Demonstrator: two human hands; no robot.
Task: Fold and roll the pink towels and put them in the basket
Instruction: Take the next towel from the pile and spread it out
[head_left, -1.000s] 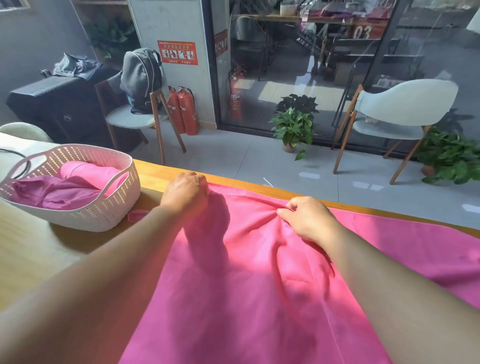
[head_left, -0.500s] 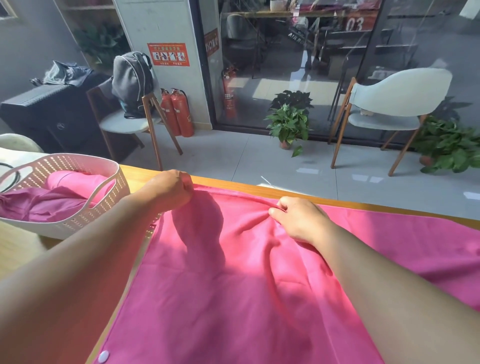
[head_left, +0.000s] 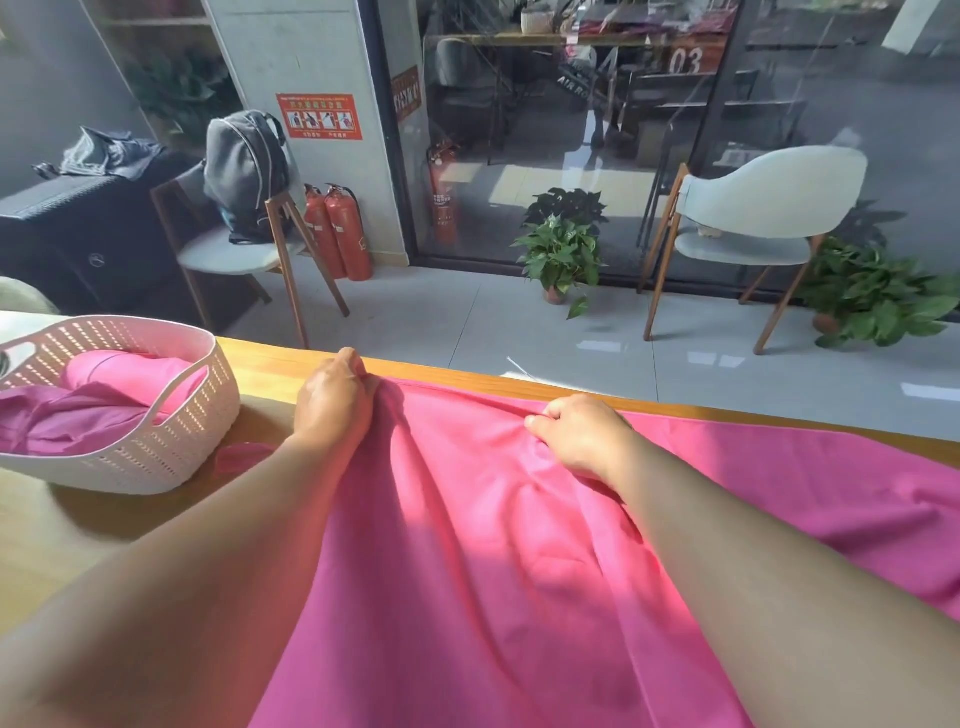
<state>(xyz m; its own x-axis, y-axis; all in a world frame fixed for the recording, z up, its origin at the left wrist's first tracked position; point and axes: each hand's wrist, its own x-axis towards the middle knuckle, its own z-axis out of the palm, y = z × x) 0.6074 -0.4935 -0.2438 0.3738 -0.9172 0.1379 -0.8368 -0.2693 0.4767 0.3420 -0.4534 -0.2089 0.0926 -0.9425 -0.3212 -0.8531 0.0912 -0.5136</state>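
While my left hand (head_left: 335, 400) and right hand (head_left: 576, 436) pinch the far edge of the towel (head_left: 493, 571), spread on the table (head_left: 104, 525), uneven pulling may skew the fold or nudge the basket (head_left: 171, 452).

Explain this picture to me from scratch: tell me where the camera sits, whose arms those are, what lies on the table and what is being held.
There is no machine here. A person wears a wide-angle camera on the head, so you look forward and down along their own two bare arms.

In front lies a wooden table. A large pink towel is spread over most of it. The left hand grips the towel's far edge near its corner, fingers curled into the cloth. The right hand pinches the same far edge further along, and the cloth bunches into folds between them.

At the left stands a white plastic basket with pink cloth already inside.

Beyond the table is only the room: chairs, potted plants, red fire extinguishers and a glass wall.
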